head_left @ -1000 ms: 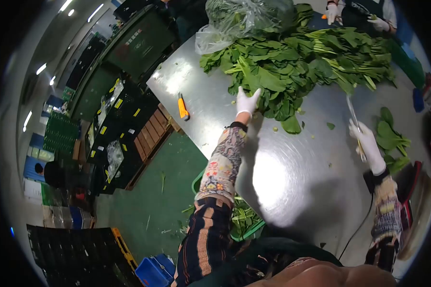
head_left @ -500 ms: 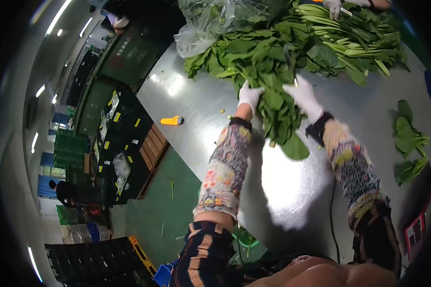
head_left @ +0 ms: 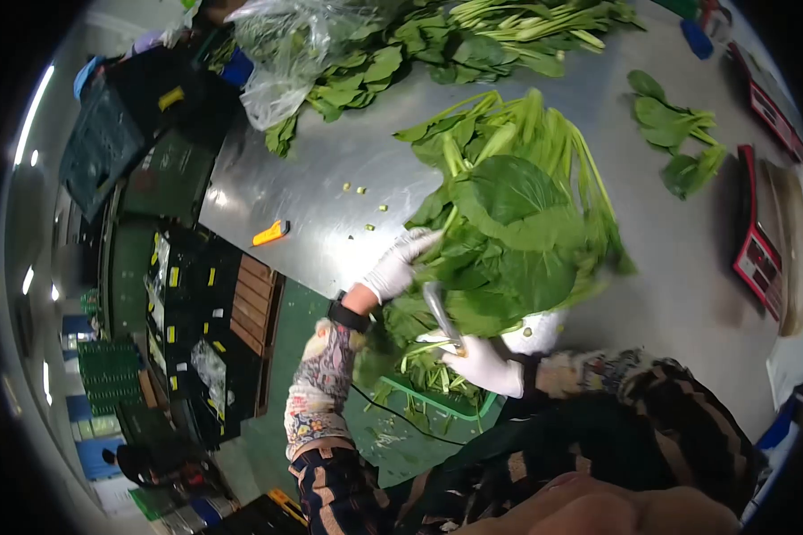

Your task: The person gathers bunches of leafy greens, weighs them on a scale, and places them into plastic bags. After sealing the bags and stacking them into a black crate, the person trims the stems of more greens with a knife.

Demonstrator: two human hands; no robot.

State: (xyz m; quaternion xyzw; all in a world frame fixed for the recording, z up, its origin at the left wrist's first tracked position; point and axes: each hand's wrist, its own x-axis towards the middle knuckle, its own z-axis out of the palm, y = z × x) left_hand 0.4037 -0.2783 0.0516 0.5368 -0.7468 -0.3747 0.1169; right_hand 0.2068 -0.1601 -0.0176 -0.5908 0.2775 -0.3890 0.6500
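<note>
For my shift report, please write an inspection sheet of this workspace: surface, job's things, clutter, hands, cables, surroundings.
Surface: steel table, shiny, a few green scraps on it.
Job's things: bunch of leafy greens at the table edge; knife at its stem end.
Clutter: orange cutter; loose leaves; plastic bag by a greens pile.
Hands: left hand gloved, grip on the bunch; right hand gloved, grip on the knife.
Cables: thin black cable below the left arm.
Surroundings: green basket of trimmings under the edge; black crates; red device.
</note>
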